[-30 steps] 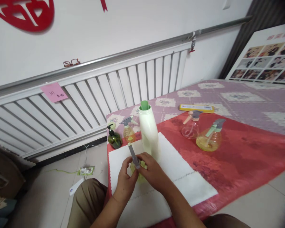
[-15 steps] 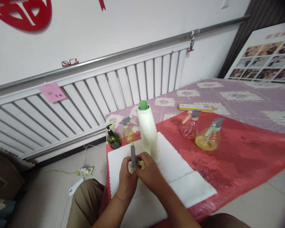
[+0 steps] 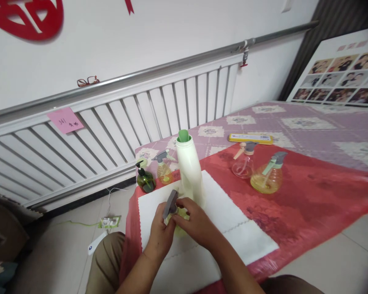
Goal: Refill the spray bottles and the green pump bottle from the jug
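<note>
Spray bottle (image 3: 180, 232) gripped, nearside of white bottle (image 3: 190, 167)

Left hand (image 3: 161, 228) and right hand (image 3: 194, 220) both holding spray bottle around neck, under gray trigger head (image 3: 171, 202). Dark green pump bottle (image 3: 146, 182) left of white bottle; yellow case (image 3: 250, 139) right of it.

Purple-clothed table (image 3: 309, 141) carries a red sheet (image 3: 303, 196).

White wall (image 3: 184, 32), slatted white radiator (image 3: 180, 104) beneath a grey pipe (image 3: 125, 78), pale tiled floor (image 3: 69, 241)

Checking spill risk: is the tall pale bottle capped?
No, the tall pale bottle stands uncapped, with a green spout-like piece poking out of its top.
</note>
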Action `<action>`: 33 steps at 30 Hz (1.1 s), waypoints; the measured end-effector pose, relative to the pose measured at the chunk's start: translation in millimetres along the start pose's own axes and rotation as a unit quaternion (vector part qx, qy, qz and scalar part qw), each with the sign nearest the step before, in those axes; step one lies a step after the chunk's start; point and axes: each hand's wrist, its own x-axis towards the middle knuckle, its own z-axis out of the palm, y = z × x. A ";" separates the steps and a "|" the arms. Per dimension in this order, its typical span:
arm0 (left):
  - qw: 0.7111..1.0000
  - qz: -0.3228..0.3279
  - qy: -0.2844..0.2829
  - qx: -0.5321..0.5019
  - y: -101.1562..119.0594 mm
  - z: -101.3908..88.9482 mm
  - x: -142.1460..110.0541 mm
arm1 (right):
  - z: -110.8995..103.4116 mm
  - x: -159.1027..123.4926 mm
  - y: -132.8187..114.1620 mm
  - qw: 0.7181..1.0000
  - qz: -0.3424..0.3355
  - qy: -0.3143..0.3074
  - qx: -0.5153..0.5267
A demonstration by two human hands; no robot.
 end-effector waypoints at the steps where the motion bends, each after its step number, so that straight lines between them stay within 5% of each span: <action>1: 1.000 0.000 -0.009 -0.001 -0.2 -1.1 0.5 | -2.8 -0.7 -0.5 1.000 -0.004 -0.009 0.000; 6: 0.998 -0.013 -0.052 0.010 -2.5 -8.8 4.8 | -21.6 -5.7 -5.0 0.999 -0.010 -0.025 -0.022; 12: 0.989 -0.043 -0.140 0.006 -4.6 -22.3 14.1 | -24.3 -2.3 2.1 0.986 -0.049 0.150 -0.058; 21: 0.984 -0.051 -0.170 -0.016 -13.9 -24.8 14.5 | -12.4 3.6 9.1 0.988 -0.087 0.097 -0.079; 26: 0.990 -0.054 -0.127 0.008 -8.8 -15.1 8.4 | -13.1 5.2 8.2 0.989 -0.083 0.096 -0.080; 33: 0.995 -0.092 0.044 -0.010 2.6 10.2 5.5 | -11.9 7.0 8.8 0.989 -0.082 0.095 -0.081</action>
